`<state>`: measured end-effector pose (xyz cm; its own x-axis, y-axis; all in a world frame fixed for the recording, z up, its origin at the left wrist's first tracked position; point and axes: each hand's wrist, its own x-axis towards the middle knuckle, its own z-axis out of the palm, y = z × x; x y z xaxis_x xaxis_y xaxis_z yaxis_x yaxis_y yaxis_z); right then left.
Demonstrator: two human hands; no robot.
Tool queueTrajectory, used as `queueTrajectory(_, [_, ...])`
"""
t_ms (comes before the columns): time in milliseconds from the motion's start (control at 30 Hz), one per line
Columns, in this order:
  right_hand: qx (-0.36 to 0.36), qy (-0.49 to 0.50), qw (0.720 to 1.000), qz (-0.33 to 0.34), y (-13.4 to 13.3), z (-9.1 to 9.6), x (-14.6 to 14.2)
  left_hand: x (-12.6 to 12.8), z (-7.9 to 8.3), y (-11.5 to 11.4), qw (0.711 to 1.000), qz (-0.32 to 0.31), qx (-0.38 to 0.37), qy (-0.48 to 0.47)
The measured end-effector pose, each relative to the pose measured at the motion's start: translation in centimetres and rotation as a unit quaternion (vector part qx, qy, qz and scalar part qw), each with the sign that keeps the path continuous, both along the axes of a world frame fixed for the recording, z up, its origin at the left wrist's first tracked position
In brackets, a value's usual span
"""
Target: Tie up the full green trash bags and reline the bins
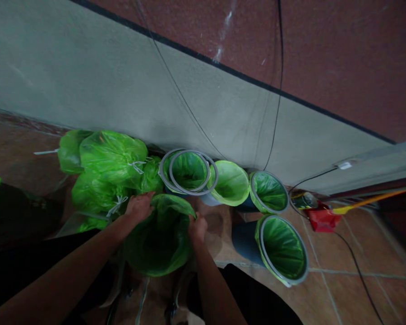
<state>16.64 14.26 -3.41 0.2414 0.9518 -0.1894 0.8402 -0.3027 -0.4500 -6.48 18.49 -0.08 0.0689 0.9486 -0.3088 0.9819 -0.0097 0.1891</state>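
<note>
A green bin liner (176, 259) hangs open in a trash bin between my legs, its edge spread over the rim. My left hand (140, 206) grips the liner's edge at the far left, with the fingers partly hidden. At the right side, my right hand (197, 227) pinches the same edge between thumb and fingers. The bin's body is mostly covered by the liner and the dim light. Just beyond stands another lined bin with overlapping grey rings (208, 186) on top. Beside it is a bin with a pale green liner (230, 180) and no ring on its rim.
Tied green garbage bags (111, 155) are piled against the wall at left. Two ringed, lined bins stand at right: one by the wall (269, 192), one nearer (284, 248). Farther right are a red dustpan (323, 219), a yellow handle (372, 200) and a black cable (355, 266) across the tiles.
</note>
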Motion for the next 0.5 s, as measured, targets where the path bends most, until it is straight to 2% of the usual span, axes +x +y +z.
queueTrajectory(100, [0.022, 0.042, 0.994, -0.097, -3.5, -1.0, -0.1, -1.0, 0.0, -0.9, 0.998, 0.059, -0.011, 0.019])
queueTrajectory(200, [0.031, 0.083, 0.99, -0.109, -6.6, -1.6, -0.7, -1.4, -0.2, -1.8, 0.996, 0.088, -0.006, 0.021])
queueTrajectory(267, [0.04, 0.087, 0.989, -0.114, -7.2, -1.3, -1.0, -1.3, -0.2, -2.0, 0.995, 0.092, 0.025, 0.007])
queueTrajectory(367, [0.086, 0.073, 0.987, -0.119, -5.1, -0.1, -0.8, -0.5, 0.1, -1.3, 0.991, 0.088, 0.097, -0.032])
queueTrajectory(500, [0.099, 0.109, 0.987, -0.062, 0.9, 1.6, -0.4, 1.0, 0.5, 1.2, 0.986, 0.064, 0.135, -0.073])
